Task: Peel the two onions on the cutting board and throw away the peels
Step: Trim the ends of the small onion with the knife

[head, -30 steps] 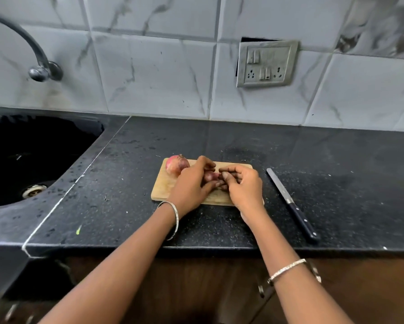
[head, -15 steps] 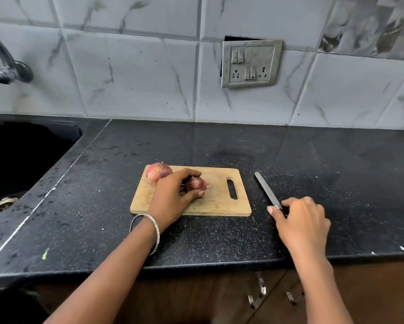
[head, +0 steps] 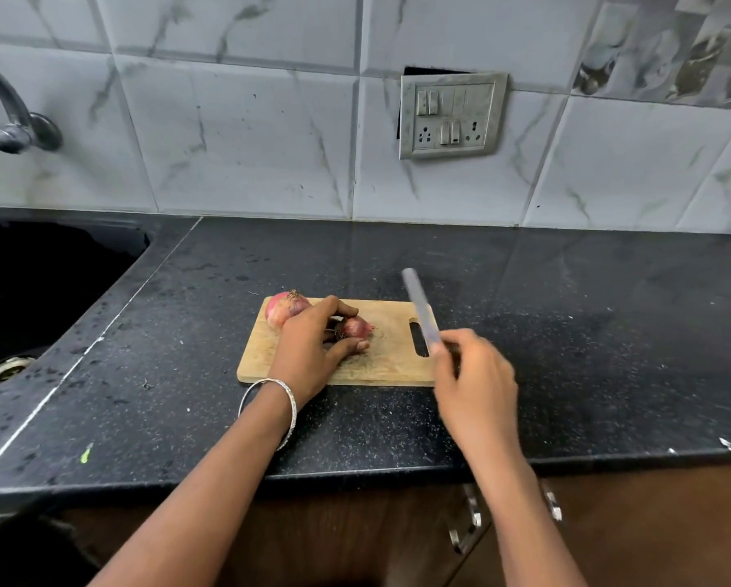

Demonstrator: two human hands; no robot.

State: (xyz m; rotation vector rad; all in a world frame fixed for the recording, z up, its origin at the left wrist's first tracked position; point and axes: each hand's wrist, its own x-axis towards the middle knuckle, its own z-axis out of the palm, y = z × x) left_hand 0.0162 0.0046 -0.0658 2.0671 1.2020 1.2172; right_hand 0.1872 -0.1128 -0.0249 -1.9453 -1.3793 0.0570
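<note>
Wooden cutting board (head: pixel 380 364) flat on the black speckled countertop (head: pixel 567 332), both onions on it. Left hand (head: pixel 308 349) curled over the small red onion (head: pixel 355 327): fingers round the far side, thumb along the near side, bulb pinned to the board between them. Dry skin on, by the look of it.

Larger onion (head: pixel 285 309) just behind the left knuckles, at the board's far corner. Touching the hand or only beside it: cannot tell. Unpeeled as well.

Right hand (head: pixel 476 383) closed round the handle of a kitchen knife (head: pixel 419 309). Handle hidden inside the fist. Blade out ahead of the grip, raised off the counter and leaning slightly toward the left hand, over the board's slot end. Blurred, so no reading of which way the edge faces.

Deciding relation: small onion to the left of the knife grip and a little beyond it, near. Pointed tip poking out between left fingertips and thumb toward the blade, root tuft back toward the palm. Long axis therefore roughly across the blade's line. Exposed end nearer the right hand.

Probably calls for swinging the blade left and down onto that tip to trim it and start the peel. Little margin: left thumb just beside the cut spot.
</note>
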